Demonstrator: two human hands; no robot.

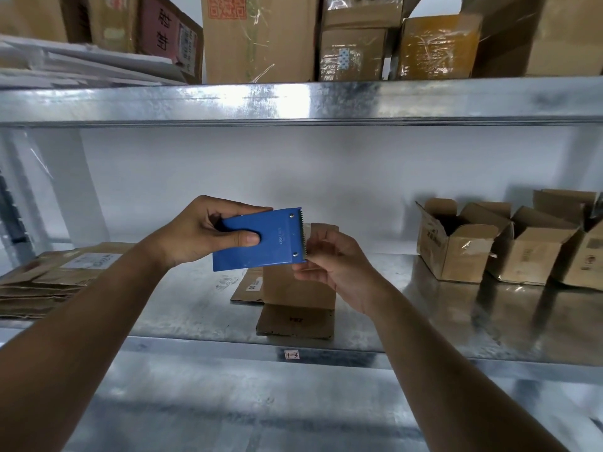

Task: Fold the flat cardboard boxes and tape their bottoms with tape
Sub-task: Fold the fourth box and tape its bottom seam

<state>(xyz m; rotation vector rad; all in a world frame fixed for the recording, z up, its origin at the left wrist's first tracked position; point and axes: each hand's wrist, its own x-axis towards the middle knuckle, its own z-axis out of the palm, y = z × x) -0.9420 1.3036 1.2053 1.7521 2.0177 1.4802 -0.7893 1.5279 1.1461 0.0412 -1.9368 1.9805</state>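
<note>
My left hand (202, 233) grips a blue tape dispenser (261, 239) by its back end, thumb across the flat blue side, toothed blade pointing right. My right hand (332, 265) pinches the clear tape end (306, 236) just past the blade. Both hands hover above the middle metal shelf (440, 321). Below them a cardboard box (298, 301) sits on the shelf, partly hidden by the dispenser and my right hand. The tape roll itself is hidden behind the blue cover.
A stack of flat cardboard boxes (55, 275) lies at the shelf's left end. Folded open-topped boxes (456, 243) stand at the right. The upper shelf (293, 102) carries large cartons close overhead. A small label (292, 354) marks the shelf's front edge.
</note>
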